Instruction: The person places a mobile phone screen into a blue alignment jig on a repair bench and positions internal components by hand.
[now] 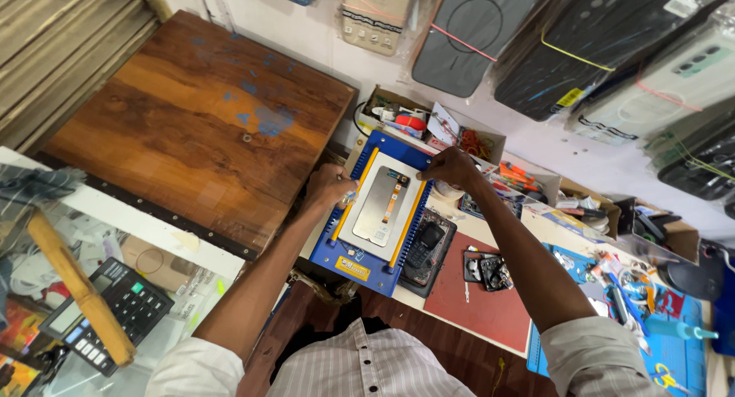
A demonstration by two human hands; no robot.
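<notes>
A blue separator machine (354, 257) with two yellow rails lies on the workbench. On its grey plate rests a silver phone screen panel (381, 205), back side up with a flex cable showing. My left hand (329, 185) grips the left yellow rail (354, 191) near its upper end, fingers closed around it. At the top of the right yellow rail (407, 218), my right hand (452, 167) pinches that end. Both arms reach forward from my striped shirt.
A dark keypad phone (423, 245) lies just right of the machine, with a small opened phone (490, 271) on a red mat (482, 305). Cardboard trays of parts line the wall. A wooden board (199, 121) is on the left, a calculator (126, 301) under glass.
</notes>
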